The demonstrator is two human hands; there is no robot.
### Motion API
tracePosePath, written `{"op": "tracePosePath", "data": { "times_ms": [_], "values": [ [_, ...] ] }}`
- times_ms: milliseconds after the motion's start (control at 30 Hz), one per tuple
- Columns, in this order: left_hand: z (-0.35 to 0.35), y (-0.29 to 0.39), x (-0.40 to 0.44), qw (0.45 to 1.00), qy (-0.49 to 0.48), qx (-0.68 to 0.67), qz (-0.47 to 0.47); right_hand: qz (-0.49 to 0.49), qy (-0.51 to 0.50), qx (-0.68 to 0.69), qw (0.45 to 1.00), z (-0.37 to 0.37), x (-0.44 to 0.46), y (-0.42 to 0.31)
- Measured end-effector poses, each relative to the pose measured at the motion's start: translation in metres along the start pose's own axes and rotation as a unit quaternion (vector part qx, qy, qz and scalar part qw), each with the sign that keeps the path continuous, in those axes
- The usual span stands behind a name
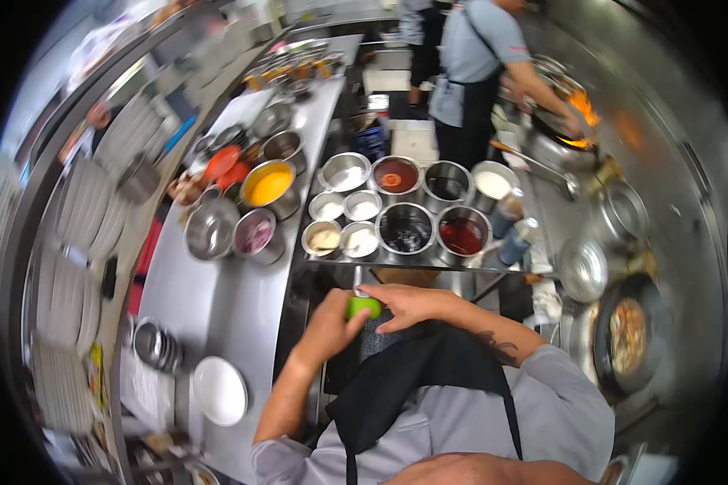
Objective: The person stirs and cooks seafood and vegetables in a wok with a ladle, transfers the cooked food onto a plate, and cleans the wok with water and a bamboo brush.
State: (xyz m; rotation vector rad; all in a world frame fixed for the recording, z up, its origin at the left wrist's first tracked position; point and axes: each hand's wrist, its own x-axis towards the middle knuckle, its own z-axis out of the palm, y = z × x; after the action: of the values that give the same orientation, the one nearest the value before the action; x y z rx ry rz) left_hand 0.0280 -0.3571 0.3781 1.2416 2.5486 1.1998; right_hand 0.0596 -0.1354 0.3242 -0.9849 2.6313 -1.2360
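A small bright green object (364, 307) sits between my two hands, in front of the black apron and just below the rack of metal pots. My left hand (329, 323) has its fingers wrapped round the left side of it, thumb along its lower edge. From the right, my right hand (403, 305) reaches over it, fingertips at its top edge and thumb apart below. A short metal piece (358, 279) sticks up above the green object; what it belongs to is hidden.
Metal pots of sauces and powders (405, 229) stand ahead on a rack (412, 264). At left, a steel counter (243, 315) bears bowls and a white plate (220, 391). Right, a wok (629, 335) holds food. Another person (477, 73) works by flames.
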Motion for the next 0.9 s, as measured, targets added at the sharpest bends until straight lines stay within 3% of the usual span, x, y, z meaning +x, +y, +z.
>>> {"op": "tracePosePath", "data": {
  "times_ms": [133,167,333,467,500,533,633,700,733,800,900],
  "values": [
    [0.067,0.017,0.040,0.991,-0.014,0.048,0.125,0.105,0.081,0.136,0.982,-0.006,-0.034,0.000],
    [0.078,0.021,0.048,0.990,-0.021,0.037,0.138,0.094,0.104,0.197,0.970,-0.005,-0.045,0.002],
    [0.143,0.036,0.068,0.988,-0.075,0.000,0.132,0.301,0.223,0.051,0.926,-0.003,-0.106,-0.017],
    [0.158,0.042,0.088,0.956,-0.265,-0.104,0.068,0.334,0.333,-0.037,0.881,-0.002,-0.148,-0.019],
    [0.153,0.041,0.097,0.925,-0.363,-0.103,0.039,0.331,0.367,-0.055,0.868,-0.007,-0.158,-0.023],
    [0.148,0.058,0.101,0.929,-0.343,-0.120,0.071,0.361,0.364,-0.047,0.857,-0.012,-0.170,-0.026],
    [0.144,0.092,0.113,0.925,-0.277,-0.202,0.163,0.333,0.396,-0.071,0.852,-0.004,-0.185,-0.021],
    [0.165,0.087,0.118,0.896,-0.320,-0.267,0.154,0.299,0.428,-0.071,0.850,0.006,-0.182,-0.023],
    [0.171,0.093,0.120,0.878,-0.344,-0.299,0.149,0.336,0.412,-0.041,0.846,0.004,-0.186,-0.029],
    [0.178,0.107,0.117,0.897,-0.318,-0.251,0.177,0.408,0.377,0.026,0.831,0.001,-0.196,-0.042],
    [0.192,0.117,0.112,0.920,-0.268,-0.184,0.218,0.447,0.392,-0.003,0.804,0.001,-0.199,-0.053]
  ]
}}
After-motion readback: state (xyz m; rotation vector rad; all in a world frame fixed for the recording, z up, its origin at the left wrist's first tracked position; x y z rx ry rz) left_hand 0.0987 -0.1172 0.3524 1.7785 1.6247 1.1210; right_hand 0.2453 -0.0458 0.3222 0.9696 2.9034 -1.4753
